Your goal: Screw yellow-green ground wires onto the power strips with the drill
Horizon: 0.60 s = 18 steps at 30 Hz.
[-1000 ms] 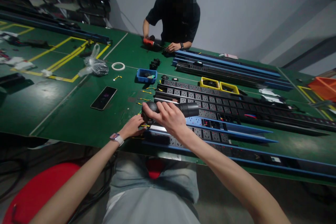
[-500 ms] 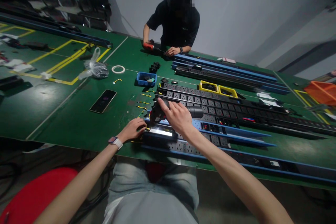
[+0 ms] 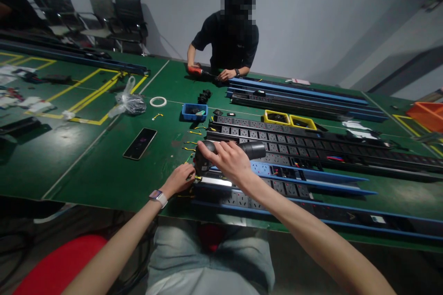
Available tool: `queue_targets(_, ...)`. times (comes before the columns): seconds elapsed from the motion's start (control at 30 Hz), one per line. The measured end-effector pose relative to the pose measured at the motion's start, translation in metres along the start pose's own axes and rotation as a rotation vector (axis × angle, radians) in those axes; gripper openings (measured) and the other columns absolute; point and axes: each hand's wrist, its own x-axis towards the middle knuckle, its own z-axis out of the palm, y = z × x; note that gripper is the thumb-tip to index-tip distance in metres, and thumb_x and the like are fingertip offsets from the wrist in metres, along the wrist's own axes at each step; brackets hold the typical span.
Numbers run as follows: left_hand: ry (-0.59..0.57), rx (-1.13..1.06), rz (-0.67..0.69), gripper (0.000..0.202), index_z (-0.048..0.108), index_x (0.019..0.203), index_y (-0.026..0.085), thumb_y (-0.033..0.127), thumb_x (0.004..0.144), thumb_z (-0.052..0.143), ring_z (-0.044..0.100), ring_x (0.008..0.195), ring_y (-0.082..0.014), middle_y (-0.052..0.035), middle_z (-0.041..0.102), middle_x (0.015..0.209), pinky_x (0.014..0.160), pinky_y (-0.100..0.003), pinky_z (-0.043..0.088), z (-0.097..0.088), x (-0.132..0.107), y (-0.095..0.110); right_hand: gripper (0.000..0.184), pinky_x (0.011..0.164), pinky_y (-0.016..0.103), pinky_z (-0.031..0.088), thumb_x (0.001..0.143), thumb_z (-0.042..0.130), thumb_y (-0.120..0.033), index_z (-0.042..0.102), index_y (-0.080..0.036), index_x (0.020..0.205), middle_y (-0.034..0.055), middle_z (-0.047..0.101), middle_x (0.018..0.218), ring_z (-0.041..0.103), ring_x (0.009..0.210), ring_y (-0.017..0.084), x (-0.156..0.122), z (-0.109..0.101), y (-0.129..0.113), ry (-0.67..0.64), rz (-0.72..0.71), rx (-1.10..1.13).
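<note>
Green bench [image 3: 104, 170] — right hand [image 3: 230, 161] fingers wrapped around black driver [image 3: 254, 150]; left hand [image 3: 180, 179] (grip unclear) against socket strip [image 3: 242, 198]

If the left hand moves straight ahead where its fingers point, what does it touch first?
The left hand would probably meet the end of the power strip, just under the black screwdriver; depth is unclear.

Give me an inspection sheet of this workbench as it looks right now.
Surface: green table, yellow tape lines at far left.
Job's things: black electric screwdriver; socket strip in a blue channel.
Clutter: phone, blue bin, yellow bins, tape ring, plastic bag.
Hands: right hand grips the screwdriver; left hand rests at the strip's end, grip unclear.
Cables: short yellow wires loose on the table.
Surroundings: a co-worker opposite; chairs by the wall.
</note>
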Motion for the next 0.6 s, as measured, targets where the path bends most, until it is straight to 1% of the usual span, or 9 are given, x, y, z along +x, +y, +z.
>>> queue_targets(0.13, 0.005, 0.036, 0.003, 0.022, 0.062, 0.084, 0.018, 0.023, 0.097, 0.045, 0.058, 0.086, -0.0211, -0.0075, 0.064, 0.086, 0.083, -0.035, 0.047, 0.0, 0.001, -0.001, 0.068, 0.072, 0.034, 0.034, 0.097, 0.044, -0.009, 0.015, -0.019, 0.157, 0.0049, 0.065, 0.098, 0.054, 0.08, 0.019, 0.0, 0.0, -0.003, 0.045, 0.002, -0.013)
queue_targets(0.23, 0.011, 0.078, 0.008, 0.023, 0.061, 0.08, 0.018, 0.024, 0.097, 0.047, 0.058, 0.084, -0.0212, -0.0072, 0.064, 0.085, 0.081, -0.035, 0.046, 0.001, 0.001, 0.0, 0.071, 0.072, 0.034, 0.033, 0.096, 0.045, -0.009, 0.013, -0.019, 0.158, 0.004, 0.064, 0.092, 0.053, 0.077, 0.019, -0.001, -0.001, -0.005, 0.089, -0.012, -0.014)
queue_targets(0.33, 0.025, 0.111, 0.009, 0.022, 0.06, 0.078, 0.019, 0.023, 0.097, 0.048, 0.057, 0.082, -0.0214, -0.0069, 0.064, 0.083, 0.079, -0.035, 0.045, 0.004, 0.001, 0.0, 0.073, 0.072, 0.034, 0.033, 0.094, 0.046, -0.008, 0.014, -0.019, 0.158, 0.0046, 0.064, 0.093, 0.054, 0.078, 0.019, -0.002, -0.003, -0.006, 0.103, -0.029, -0.021)
queue_targets(0.43, 0.042, 0.124, 0.01, 0.017, 0.061, 0.081, 0.019, 0.021, 0.095, 0.051, 0.058, 0.083, -0.0213, -0.0063, 0.065, 0.086, 0.078, -0.034, 0.045, 0.008, 0.001, -0.003, 0.068, 0.071, 0.034, 0.035, 0.093, 0.048, -0.007, 0.022, -0.018, 0.154, 0.0047, 0.064, 0.095, 0.054, 0.08, 0.02, -0.001, -0.004, -0.006, 0.096, -0.042, -0.04)
queue_targets(0.5, 0.041, 0.118, 0.008, 0.014, 0.061, 0.083, 0.019, 0.021, 0.093, 0.052, 0.058, 0.084, -0.0213, -0.0059, 0.066, 0.088, 0.079, -0.034, 0.045, 0.011, 0.002, -0.005, 0.064, 0.068, 0.033, 0.035, 0.093, 0.048, -0.007, 0.026, -0.019, 0.152, 0.0038, 0.064, 0.093, 0.054, 0.078, 0.019, 0.001, -0.003, -0.006, 0.11, -0.042, -0.043)
queue_targets(0.6, 0.023, 0.095, -0.003, 0.014, 0.062, 0.085, 0.019, 0.021, 0.093, 0.05, 0.059, 0.085, -0.0219, -0.0064, 0.067, 0.09, 0.08, -0.035, 0.046, 0.011, 0.0, -0.007, 0.06, 0.068, 0.033, 0.037, 0.095, 0.043, -0.005, 0.027, -0.021, 0.151, 0.0031, 0.063, 0.093, 0.054, 0.077, 0.018, 0.005, 0.0, -0.006, 0.118, -0.032, -0.022)
